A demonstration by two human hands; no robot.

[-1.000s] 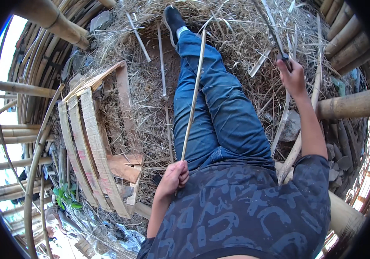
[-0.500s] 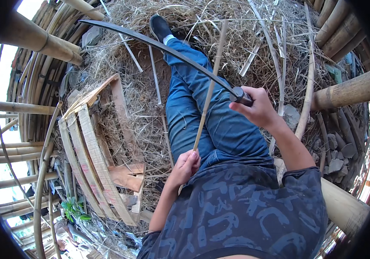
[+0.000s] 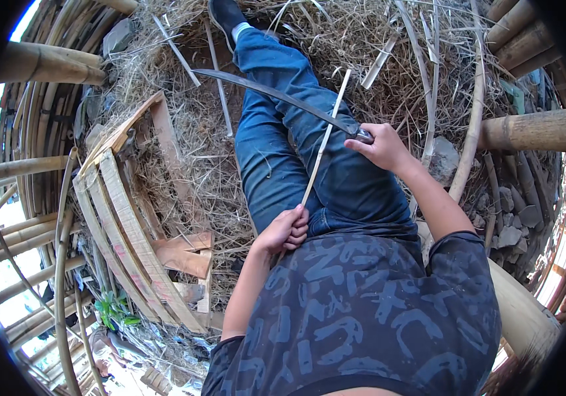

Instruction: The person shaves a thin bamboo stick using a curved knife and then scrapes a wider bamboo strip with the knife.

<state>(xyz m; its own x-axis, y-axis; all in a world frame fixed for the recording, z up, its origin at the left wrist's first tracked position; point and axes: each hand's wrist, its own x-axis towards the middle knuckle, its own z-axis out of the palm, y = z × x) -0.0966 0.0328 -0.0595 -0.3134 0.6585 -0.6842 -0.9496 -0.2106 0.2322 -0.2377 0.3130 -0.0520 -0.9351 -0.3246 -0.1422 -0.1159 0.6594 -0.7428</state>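
Observation:
My left hand is closed around the lower end of a thin, pale bamboo strip, close to my waist. The strip slants away from me over my jeans. In my right hand, the fingers are wrapped round the short handle of a machete with a long, dark, slightly curved blade. That blade points to the far left and crosses the strip near the handle. Whether blade and strip touch, I cannot tell.
My outstretched legs lie over dry straw. To the left is a slatted wooden crate. Loose bamboo strips lie at the far right. A thick bamboo pole and broken stones are on the right.
The machete has come nearer to me and lies flatter, its tip farther right in view. The strip's far end has also come nearer. Both hands keep their hold.

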